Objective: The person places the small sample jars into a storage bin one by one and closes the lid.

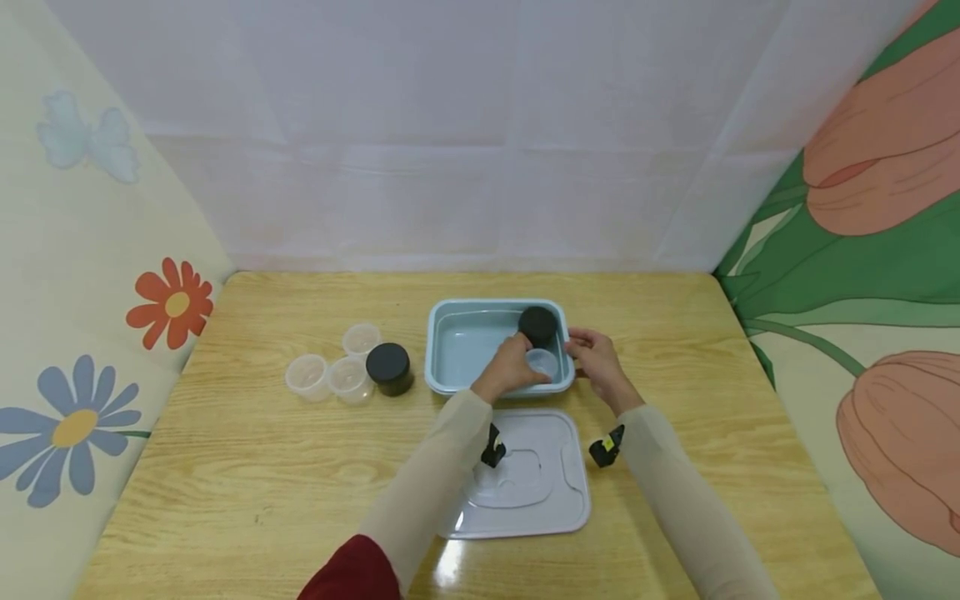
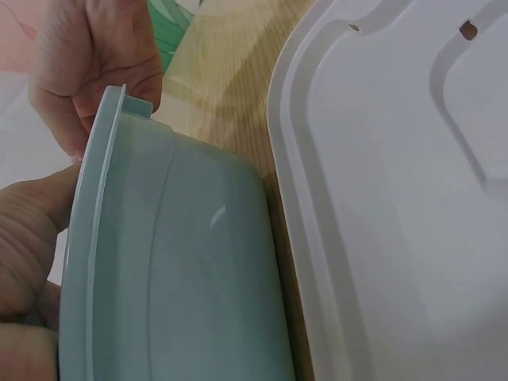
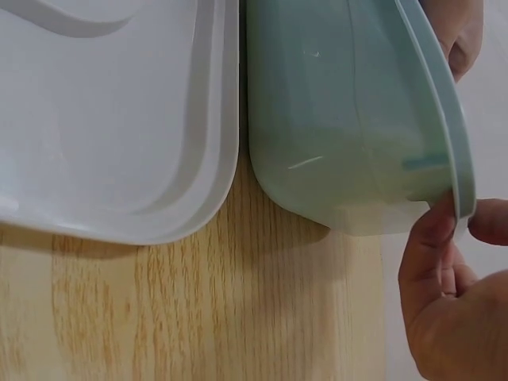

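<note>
With fingers and thumb of the left hand (image 1: 508, 367) bent round a clear cup (image 1: 542, 363), reaches over the near side into the right end of the blue tub (image 1: 465, 350). With thumb and fingers of the right hand (image 1: 602, 365), pinches that tub's right rim from both faces. Cannot tell the cup set down from the cup held just off the tub's floor.

Seems partway along, judging by the layout. Already inside: a black-lidded jar (image 1: 537, 325), just beyond the cup. Still outside, to the left: three clear cups (image 1: 350, 380) close together, plus a second black-lidded jar (image 1: 389, 368) between those and the tub. Still off: the pale lid (image 1: 555, 454), lying flat just in front of the tub, partly hidden under the left forearm.

Farther out: wooden table (image 1: 225, 467), white cloth (image 1: 450, 167) behind, flower-patterned panels (image 1: 72, 427) at both sides.
</note>
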`<state>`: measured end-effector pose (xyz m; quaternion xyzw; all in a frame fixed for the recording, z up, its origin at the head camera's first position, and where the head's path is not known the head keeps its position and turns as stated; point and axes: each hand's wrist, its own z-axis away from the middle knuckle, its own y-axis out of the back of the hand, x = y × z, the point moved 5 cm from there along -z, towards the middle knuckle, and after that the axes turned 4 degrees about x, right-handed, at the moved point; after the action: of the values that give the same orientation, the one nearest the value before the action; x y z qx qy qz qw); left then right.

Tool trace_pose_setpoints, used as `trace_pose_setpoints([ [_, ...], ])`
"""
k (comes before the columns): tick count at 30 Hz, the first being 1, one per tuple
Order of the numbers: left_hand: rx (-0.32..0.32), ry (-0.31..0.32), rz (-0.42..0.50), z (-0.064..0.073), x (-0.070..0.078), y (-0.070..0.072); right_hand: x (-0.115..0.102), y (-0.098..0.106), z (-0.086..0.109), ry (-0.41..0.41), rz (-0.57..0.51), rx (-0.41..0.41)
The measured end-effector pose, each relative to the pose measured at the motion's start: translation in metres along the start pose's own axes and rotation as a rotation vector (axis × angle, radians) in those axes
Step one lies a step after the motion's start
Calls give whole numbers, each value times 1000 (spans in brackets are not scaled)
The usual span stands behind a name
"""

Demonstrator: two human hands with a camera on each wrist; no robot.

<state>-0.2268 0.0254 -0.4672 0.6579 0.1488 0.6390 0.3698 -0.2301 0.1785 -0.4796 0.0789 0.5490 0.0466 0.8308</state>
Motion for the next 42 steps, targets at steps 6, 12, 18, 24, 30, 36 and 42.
trace_pose_setpoints([
  [6,-19,28,7,2,1,1,0,0,0,0,-5,8],
  [12,-13,14,19,3,2,5,0,1,0,-1,12,9],
  [18,12,4,7,6,0,14,0,-1,0,3,31,6],
  [24,15,21,-13,8,-3,22,0,-1,0,10,23,8],
  [30,52,14,11,12,-5,35,2,-1,-1,2,16,8],
  [36,142,-53,73,18,-5,53,3,0,-3,-12,9,4],
  [42,178,-60,105,26,-9,68,4,2,-3,-17,6,-6],
])
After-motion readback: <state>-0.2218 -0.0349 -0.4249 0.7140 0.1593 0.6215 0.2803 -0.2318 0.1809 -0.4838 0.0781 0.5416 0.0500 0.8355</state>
